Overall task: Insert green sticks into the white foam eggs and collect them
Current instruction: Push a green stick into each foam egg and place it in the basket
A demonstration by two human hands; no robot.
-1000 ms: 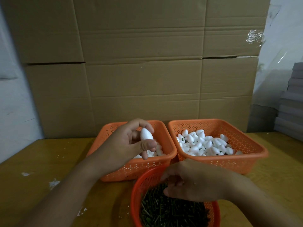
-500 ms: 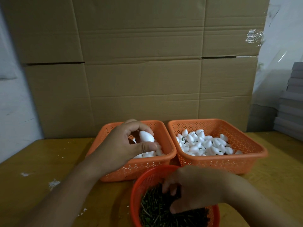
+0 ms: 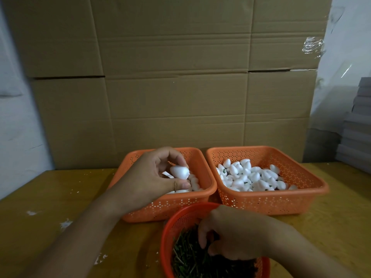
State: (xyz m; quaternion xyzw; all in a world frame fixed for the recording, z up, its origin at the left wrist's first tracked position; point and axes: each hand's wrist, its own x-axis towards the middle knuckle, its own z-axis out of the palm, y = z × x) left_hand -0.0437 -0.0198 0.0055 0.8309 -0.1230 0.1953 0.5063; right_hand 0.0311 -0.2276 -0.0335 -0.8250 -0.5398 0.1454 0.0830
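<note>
My left hand [image 3: 152, 177] holds a white foam egg [image 3: 179, 171] between its fingers and thumb, just above the left orange basket [image 3: 202, 195], which has more plain eggs in it. My right hand [image 3: 234, 235] reaches down into the round red basket [image 3: 170, 223] of green sticks [image 3: 186, 259], fingers curled among them; whether it pinches a stick is hidden. The right orange basket [image 3: 297, 199] holds several eggs [image 3: 253, 177] with green sticks in them.
All three baskets stand on a yellow wooden table [image 3: 40, 207] flecked with white foam crumbs. A wall of cardboard boxes [image 3: 180, 87] rises right behind the baskets. Grey stacked sheets [image 3: 357, 127] stand at the far right.
My left hand has lowered the egg and turned it from upright onto its side above the left basket. My right hand has dug deeper into the green sticks.
</note>
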